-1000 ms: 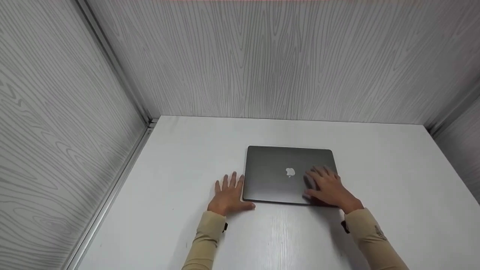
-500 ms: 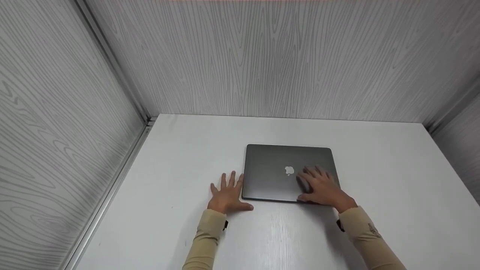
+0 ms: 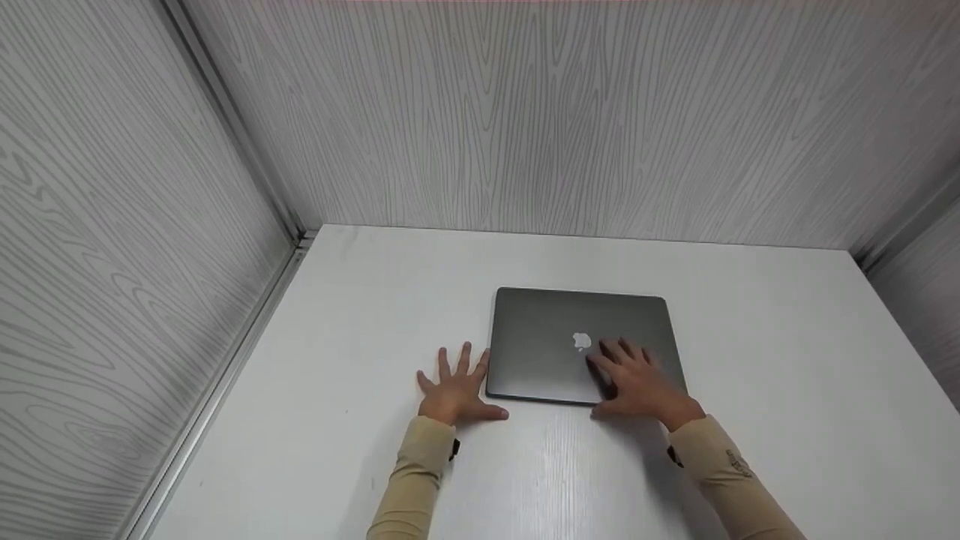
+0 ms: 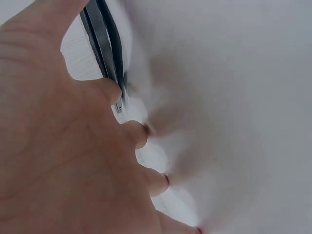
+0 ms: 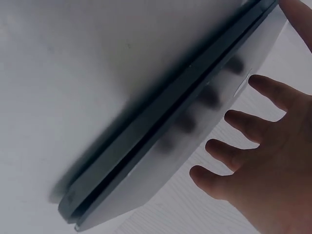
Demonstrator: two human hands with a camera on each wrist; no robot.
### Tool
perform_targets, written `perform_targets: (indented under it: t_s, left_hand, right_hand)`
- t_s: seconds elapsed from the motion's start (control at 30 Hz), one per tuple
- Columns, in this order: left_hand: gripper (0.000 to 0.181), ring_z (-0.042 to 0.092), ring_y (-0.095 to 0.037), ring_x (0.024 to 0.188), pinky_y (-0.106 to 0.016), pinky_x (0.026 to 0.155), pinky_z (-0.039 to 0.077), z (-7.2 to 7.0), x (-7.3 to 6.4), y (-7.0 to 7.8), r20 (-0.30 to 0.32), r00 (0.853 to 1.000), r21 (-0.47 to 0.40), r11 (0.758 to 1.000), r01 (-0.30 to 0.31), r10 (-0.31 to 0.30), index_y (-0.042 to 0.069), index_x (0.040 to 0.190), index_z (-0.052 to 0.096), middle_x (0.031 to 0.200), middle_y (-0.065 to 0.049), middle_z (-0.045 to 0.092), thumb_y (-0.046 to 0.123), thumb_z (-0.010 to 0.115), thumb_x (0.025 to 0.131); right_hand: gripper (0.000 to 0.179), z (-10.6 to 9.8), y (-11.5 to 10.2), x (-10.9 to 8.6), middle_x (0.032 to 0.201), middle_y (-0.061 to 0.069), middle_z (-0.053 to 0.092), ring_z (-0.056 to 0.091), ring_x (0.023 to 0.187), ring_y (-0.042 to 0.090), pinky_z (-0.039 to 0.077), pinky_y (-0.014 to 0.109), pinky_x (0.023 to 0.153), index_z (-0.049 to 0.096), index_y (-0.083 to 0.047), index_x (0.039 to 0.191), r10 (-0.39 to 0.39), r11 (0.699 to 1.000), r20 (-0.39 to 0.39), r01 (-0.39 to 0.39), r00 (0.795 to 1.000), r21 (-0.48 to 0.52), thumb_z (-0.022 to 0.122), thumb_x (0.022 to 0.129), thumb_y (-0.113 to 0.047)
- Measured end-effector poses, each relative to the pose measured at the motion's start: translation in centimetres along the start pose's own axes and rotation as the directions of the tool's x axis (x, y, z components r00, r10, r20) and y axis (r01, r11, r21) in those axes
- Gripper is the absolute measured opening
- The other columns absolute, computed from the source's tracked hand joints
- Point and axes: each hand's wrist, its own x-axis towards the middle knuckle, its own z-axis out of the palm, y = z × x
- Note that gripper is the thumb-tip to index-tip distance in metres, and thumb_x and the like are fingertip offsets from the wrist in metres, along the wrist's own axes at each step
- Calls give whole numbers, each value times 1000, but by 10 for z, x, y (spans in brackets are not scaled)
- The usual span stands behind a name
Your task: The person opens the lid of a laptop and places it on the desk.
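Observation:
A closed dark grey laptop (image 3: 540, 337) with a pale apple logo lies flat on the white table (image 3: 360, 315). At its left edge rests my left hand (image 3: 454, 397), fingers spread, thumb near the front left corner. The left wrist view shows that hand's (image 4: 73, 131) fingertips on the table, the index finger beside the laptop's side (image 4: 105, 44). My right hand (image 3: 641, 386) is over the lid's right part, its thumb by the front edge. In the right wrist view that hand's (image 5: 278, 161) fingers are spread, apart from the lid (image 5: 146, 180), with dark reflections on it.
Behind the table stands a grey wood-grain wall panel (image 3: 525, 120). Another panel (image 3: 112, 262) closes off the left, with a metal strip (image 3: 217, 397) along its foot. A further panel (image 3: 922, 277) stands at the right.
My right hand has moved left and slightly toward the front edge, its thumb now reaching that edge. My left hand has stayed in place, its little finger spread wider. The laptop remains closed.

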Motion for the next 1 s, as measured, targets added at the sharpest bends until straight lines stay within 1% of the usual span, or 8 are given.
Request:
perform_targets:
  t_s: [0.17,0.37,0.47,0.6,0.7,0.87,1.0]
  left_hand:
    - [107,-2,-49,151,-80,107,8,3,1,0,6,1000,-7,1000,-1,1,20,163,25,169,-13,9,57,81,80]
    - [106,-6,-48,151,-79,107,5,1,1,0,23,1000,-26,1000,-7,7,21,164,22,170,-12,6,56,80,82]
    - [106,-7,-48,151,-79,107,5,-1,1,-2,35,999,-23,1000,-5,6,22,164,21,170,-12,4,56,79,83]
    - [106,-8,-48,151,-80,107,5,-3,2,-4,44,999,-23,1000,1,0,21,164,20,170,-12,3,56,79,82]
    - [108,-7,-49,150,-80,106,6,-5,3,-3,43,999,-20,1000,10,-9,21,164,21,170,-13,4,56,80,81]
    - [109,-4,-50,151,-80,106,11,-7,4,1,46,998,16,999,38,-39,22,164,22,170,-11,5,59,81,79]
    - [110,-3,-50,151,-80,106,12,-7,4,4,43,998,23,999,35,-36,22,164,23,170,-11,6,59,81,78]
  right_hand:
    - [91,5,0,-1,151,33,38,32,137,60,29,76,102,47,2,147,8,1000,18,-8,1000,-1,89,76,-38]
    - [86,6,-2,2,153,32,37,30,139,58,28,74,105,47,1,148,22,1000,2,-22,1000,17,88,79,-31]
    - [83,6,-4,4,151,30,40,33,137,57,31,74,103,49,0,147,8,1000,-17,-8,1000,-4,88,80,-31]
    - [82,5,-7,5,147,28,46,39,134,54,36,72,100,51,3,143,-46,997,-48,43,998,-65,88,79,-32]
    - [82,6,-7,6,146,26,47,41,133,53,38,72,98,51,5,143,-72,994,-61,66,996,-85,88,79,-32]
    - [83,8,-5,6,148,27,46,42,133,55,39,74,96,50,7,143,-83,993,-69,77,994,-85,88,80,-32]
    - [83,10,-3,5,147,27,47,43,132,55,39,74,95,51,8,142,-80,993,-77,73,994,-88,89,79,-32]
